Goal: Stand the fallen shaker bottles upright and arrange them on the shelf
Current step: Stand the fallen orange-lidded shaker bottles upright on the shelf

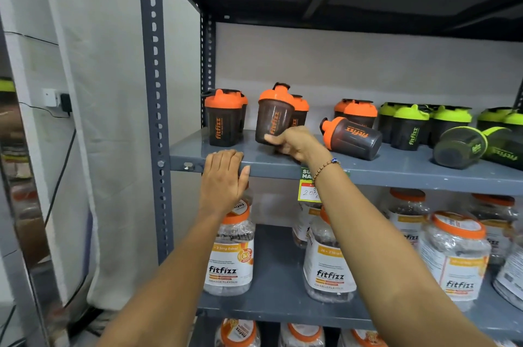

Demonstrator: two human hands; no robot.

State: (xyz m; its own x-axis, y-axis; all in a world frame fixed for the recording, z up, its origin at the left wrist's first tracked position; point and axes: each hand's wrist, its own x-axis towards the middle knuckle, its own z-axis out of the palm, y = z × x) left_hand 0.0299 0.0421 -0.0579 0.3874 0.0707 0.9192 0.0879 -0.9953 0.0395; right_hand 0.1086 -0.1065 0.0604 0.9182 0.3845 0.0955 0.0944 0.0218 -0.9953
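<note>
Holding one orange-lid shaker (274, 117) near its bottom with the right hand (294, 142), fingers wrapped tight round it, bottle tipped a little and almost standing on the shelf (368, 174). Resting flat on the shelf's front edge at 9 o'clock from that hand: the left hand (225, 174), open, holding nothing.

Standing up already: an orange shaker in the corner (223, 120) at 9 o'clock from the held one, another just behind it at 3 o'clock, two more orange ones at the back (358, 113), and a bunch of green-lid shakers (410, 127) farther off at 3 o'clock.

Still lying down: one orange shaker on its side (352, 137), close at 3 o'clock from the right hand, and two green ones tipped over (460, 147) at the far right.

Looks about halfway done. Left to do, most likely: set this one down straight, pick up three fallen ones, then line them all up neatly.

Sitting below at 6 o'clock: big jars (230, 256) on the lower shelf and a price tag (308, 191).
</note>
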